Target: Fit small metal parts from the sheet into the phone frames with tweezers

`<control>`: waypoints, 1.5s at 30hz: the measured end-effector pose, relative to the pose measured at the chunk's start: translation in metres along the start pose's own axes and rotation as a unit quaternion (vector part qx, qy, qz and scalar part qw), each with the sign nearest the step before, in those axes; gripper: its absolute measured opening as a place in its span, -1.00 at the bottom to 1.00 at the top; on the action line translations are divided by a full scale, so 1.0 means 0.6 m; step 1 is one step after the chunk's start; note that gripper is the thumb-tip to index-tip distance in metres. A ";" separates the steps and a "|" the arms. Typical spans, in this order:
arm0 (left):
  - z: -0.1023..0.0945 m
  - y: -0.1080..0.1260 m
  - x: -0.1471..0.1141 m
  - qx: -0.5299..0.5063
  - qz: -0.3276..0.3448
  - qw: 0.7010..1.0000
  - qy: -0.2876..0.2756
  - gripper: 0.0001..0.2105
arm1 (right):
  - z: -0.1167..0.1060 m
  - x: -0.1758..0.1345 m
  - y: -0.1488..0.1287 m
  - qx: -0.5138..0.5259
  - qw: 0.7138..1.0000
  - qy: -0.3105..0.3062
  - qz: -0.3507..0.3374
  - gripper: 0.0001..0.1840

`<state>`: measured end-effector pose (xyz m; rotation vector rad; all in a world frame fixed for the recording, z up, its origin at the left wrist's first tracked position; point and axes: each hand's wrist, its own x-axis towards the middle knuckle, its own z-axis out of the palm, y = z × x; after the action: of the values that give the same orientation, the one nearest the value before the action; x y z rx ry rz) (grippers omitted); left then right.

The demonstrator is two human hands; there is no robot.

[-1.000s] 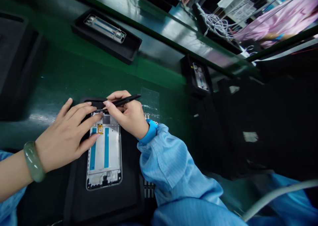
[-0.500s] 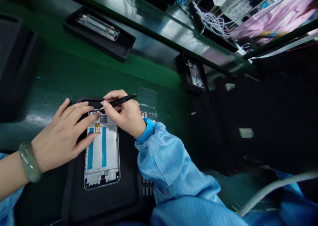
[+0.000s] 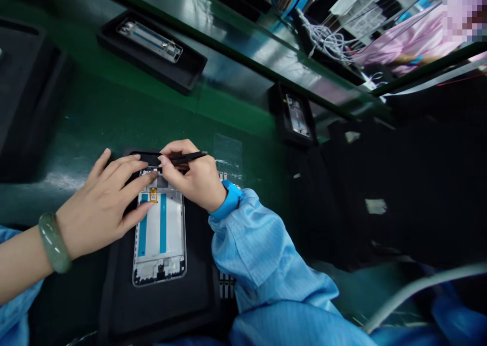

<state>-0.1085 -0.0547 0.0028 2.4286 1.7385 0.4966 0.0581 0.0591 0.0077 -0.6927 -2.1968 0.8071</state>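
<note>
One green table (image 3: 99, 115) spreads before me, and on it, closest to me, lies one black tray (image 3: 163, 313). Farther off stand two smaller black trays (image 3: 190, 77), each carrying one frame (image 3: 150, 39). On the near tray lies a single phone frame (image 3: 152, 234), its long axis running away from me, the end with the grey square pointing to the far side. Both my hands are at that end: the left hand (image 3: 101, 209) has its fingers spread, index tip and thumb over the frame, grasping nothing; the right hand (image 3: 200, 178) closes narrowly on one slim black tool (image 3: 190, 157), though I cannot tell whether its tip touches. Two blue strips (image 3: 163, 224) run lengthwise along the frame, and between their far ends sits one small orange connector (image 3: 153, 196).
</note>
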 end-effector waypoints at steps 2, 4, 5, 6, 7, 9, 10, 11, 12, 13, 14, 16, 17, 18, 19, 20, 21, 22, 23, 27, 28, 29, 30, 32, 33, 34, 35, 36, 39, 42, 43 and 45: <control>-0.001 0.001 0.000 0.004 -0.002 1.000 0.000 -0.58 | -0.001 0.002 -0.003 -0.016 1.000 -0.008 -0.013 -0.91; -0.004 0.001 0.001 0.009 -0.002 1.000 -0.001 -0.58 | -0.002 0.005 -0.007 -0.037 0.998 -0.016 -0.040 -0.91; -0.005 0.001 0.001 0.011 -0.001 1.000 -0.001 -0.58 | -0.002 0.007 -0.009 -0.051 0.997 -0.023 -0.056 -0.90; -0.007 0.001 0.001 0.014 0.003 1.000 -0.003 -0.58 | -0.002 0.007 -0.011 -0.067 0.995 -0.032 -0.071 -0.90; -0.008 0.001 0.001 0.015 0.008 1.000 -0.005 -0.57 | -0.003 0.008 -0.011 -0.082 0.992 -0.039 -0.083 -0.89; -0.011 0.002 0.001 0.016 0.017 1.000 -0.012 -0.52 | -0.003 0.007 -0.011 -0.090 0.992 -0.041 -0.083 -0.90; -0.011 0.002 0.001 0.016 0.019 1.000 -0.014 -0.50 | -0.004 0.005 -0.009 -0.081 0.994 -0.035 -0.070 -0.91; -0.011 0.003 0.001 0.014 0.019 1.000 -0.016 -0.49 | -0.004 0.003 -0.006 -0.064 0.996 -0.023 -0.053 -0.93; -0.011 0.004 0.000 0.012 0.018 1.000 -0.016 -0.49 | -0.005 0.001 -0.004 -0.044 0.998 -0.010 -0.033 -0.95; -0.010 0.005 0.000 0.010 0.014 1.000 -0.017 -0.49 | -0.005 -0.001 -0.001 -0.022 1.000 0.002 -0.015 -0.97; -0.010 0.006 0.000 0.008 0.010 1.000 -0.017 -0.50 | -0.006 -0.004 0.002 -0.002 1.000 0.010 0.002 -0.98; -0.008 0.008 0.000 0.004 0.002 1.000 -0.019 -0.51 | -0.007 -0.008 0.005 0.033 0.999 0.020 0.030 -0.97; -0.008 0.008 -0.001 0.001 -0.001 1.000 -0.020 -0.52 | -0.007 -0.009 0.005 0.048 0.998 0.022 0.042 -0.95; -0.007 0.009 -0.001 -0.001 -0.005 1.000 -0.021 -0.52 | -0.008 -0.010 0.005 0.059 0.997 0.022 0.052 -0.94; -0.007 0.009 -0.001 -0.003 -0.006 1.000 -0.022 -0.52 | -0.007 -0.011 0.004 0.066 0.996 0.022 0.059 -0.93; -0.007 0.009 -0.001 -0.005 -0.007 1.000 -0.022 -0.53 | -0.007 -0.011 0.003 0.068 0.995 0.020 0.063 -0.92; -0.007 0.008 -0.001 -0.007 -0.007 1.000 -0.023 -0.53 | -0.006 -0.011 0.002 0.068 0.995 0.018 0.064 -0.92; -0.007 0.008 -0.002 -0.007 -0.006 1.000 -0.024 -0.53 | -0.005 -0.011 0.002 0.066 0.996 0.018 0.065 -0.92; -0.007 0.008 -0.002 -0.007 -0.006 1.000 -0.026 -0.53 | -0.005 -0.011 0.001 0.063 0.996 0.018 0.066 -0.92; -0.007 0.008 -0.002 -0.005 -0.007 1.000 -0.026 -0.53 | -0.004 -0.009 0.003 0.052 0.996 0.023 0.074 -0.95; -0.007 0.009 -0.002 -0.006 -0.009 1.000 -0.025 -0.53 | -0.005 -0.008 0.004 0.054 0.995 0.021 0.079 -0.95; -0.008 0.009 -0.002 -0.007 -0.010 1.000 -0.024 -0.53 | -0.006 -0.008 0.005 0.058 0.995 0.019 0.084 -0.94; -0.008 0.009 -0.002 -0.008 -0.011 1.000 -0.024 -0.53 | -0.007 -0.008 0.006 0.064 0.994 0.016 0.088 -0.94; -0.008 0.009 -0.002 -0.009 -0.009 1.000 -0.024 -0.53 | -0.008 -0.008 0.007 0.072 0.994 0.010 0.086 -0.92; -0.008 0.009 -0.002 -0.009 -0.008 1.000 -0.026 -0.53 | -0.008 -0.008 0.007 0.073 0.994 0.008 0.079 -0.92; -0.008 0.008 -0.002 -0.008 -0.007 1.000 -0.027 -0.53 | -0.008 -0.009 0.007 0.070 0.995 0.008 0.068 -0.92; -0.007 0.008 -0.002 -0.007 -0.007 1.000 -0.029 -0.53 | -0.007 -0.010 0.007 0.061 0.997 0.008 0.054 -0.93; -0.007 0.008 -0.002 -0.006 -0.007 1.000 -0.030 -0.53 | -0.006 -0.010 0.005 0.046 0.998 0.009 0.038 -0.94; -0.006 0.007 -0.002 -0.005 -0.003 1.000 -0.027 -0.52 | -0.003 -0.011 0.001 -0.026 0.999 0.017 -0.020 -0.95; -0.006 0.006 -0.002 -0.003 0.002 1.000 -0.021 -0.51 | -0.003 -0.010 -0.002 -0.069 0.995 0.012 -0.067 -0.91; -0.006 0.006 -0.002 -0.003 0.003 1.000 -0.020 -0.51 | -0.003 -0.010 -0.002 -0.070 0.995 0.010 -0.073 -0.91; -0.006 0.007 -0.002 -0.002 0.003 1.000 -0.022 -0.51 | -0.005 -0.010 -0.001 -0.059 0.996 0.012 -0.071 -0.92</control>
<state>-0.1067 -0.0578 0.0072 2.4239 1.7119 0.4437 0.0642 0.0560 0.0072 -0.5905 -2.2565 0.5978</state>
